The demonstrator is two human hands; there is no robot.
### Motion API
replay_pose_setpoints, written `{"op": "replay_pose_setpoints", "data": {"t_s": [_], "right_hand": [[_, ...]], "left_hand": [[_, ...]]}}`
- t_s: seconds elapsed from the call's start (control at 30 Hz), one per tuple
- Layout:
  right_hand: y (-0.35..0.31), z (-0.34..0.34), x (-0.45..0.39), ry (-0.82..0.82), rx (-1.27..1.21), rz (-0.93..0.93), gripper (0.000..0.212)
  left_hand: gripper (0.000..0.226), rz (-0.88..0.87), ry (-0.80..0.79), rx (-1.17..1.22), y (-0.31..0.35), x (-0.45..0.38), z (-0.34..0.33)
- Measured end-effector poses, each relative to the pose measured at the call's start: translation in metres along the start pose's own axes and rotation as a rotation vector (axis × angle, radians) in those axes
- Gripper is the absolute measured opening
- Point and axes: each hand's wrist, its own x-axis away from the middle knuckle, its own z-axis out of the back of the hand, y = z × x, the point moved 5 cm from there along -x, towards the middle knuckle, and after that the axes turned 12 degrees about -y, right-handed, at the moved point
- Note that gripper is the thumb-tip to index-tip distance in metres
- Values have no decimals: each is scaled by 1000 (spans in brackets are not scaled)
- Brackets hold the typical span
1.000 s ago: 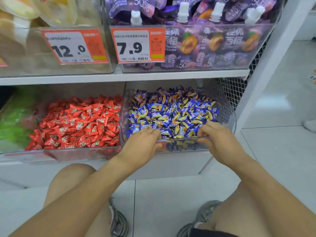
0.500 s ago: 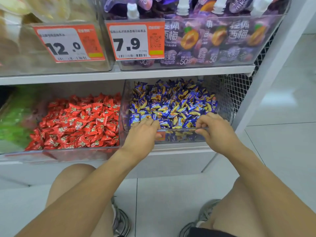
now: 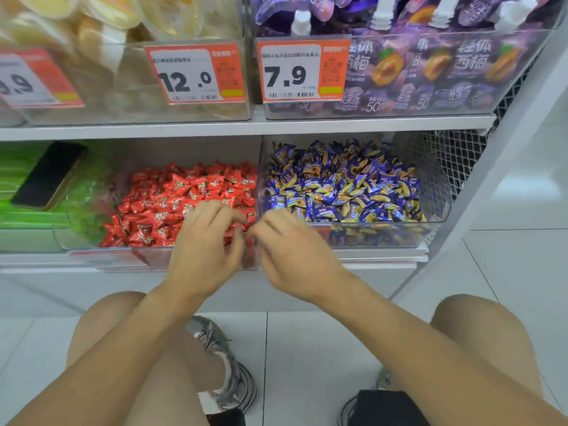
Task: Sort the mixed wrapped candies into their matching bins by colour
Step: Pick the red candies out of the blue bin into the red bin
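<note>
**Sorting looks nearly done, hands at the bin divide**

Lower shelf [image 3: 215,265] carries two clear candy bins: red bin [image 3: 92,247] left, blue bin [image 3: 430,235] right. Red candies [image 3: 184,192] and blue candies [image 3: 344,186], too many to count, each look one-colour; no strays visible, so probably little left. Green packs [image 3: 18,192] far left, one phone [image 3: 49,176] on them. Two hands: left hand [image 3: 203,250] and right hand [image 3: 295,256] meet at the near divide, fingers curled; blurred, cannot tell what they pinch.
</note>
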Motion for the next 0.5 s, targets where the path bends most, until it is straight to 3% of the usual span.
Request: {"op": "replay_pose_setpoints", "data": {"t_s": [0.13,0.2,0.5], "right_hand": [[-36,-48,-46,-152,29,-20,33],[-41,-67,-58,-232,87,-78,35],[-45,-77,-73,-245,59,-174,23]], "left_hand": [[26,237,-232,-183,-69,40,-3],[27,263,-301,-206,-91,55,-7],[14,318,-219,-58,-116,54,-4]]}}
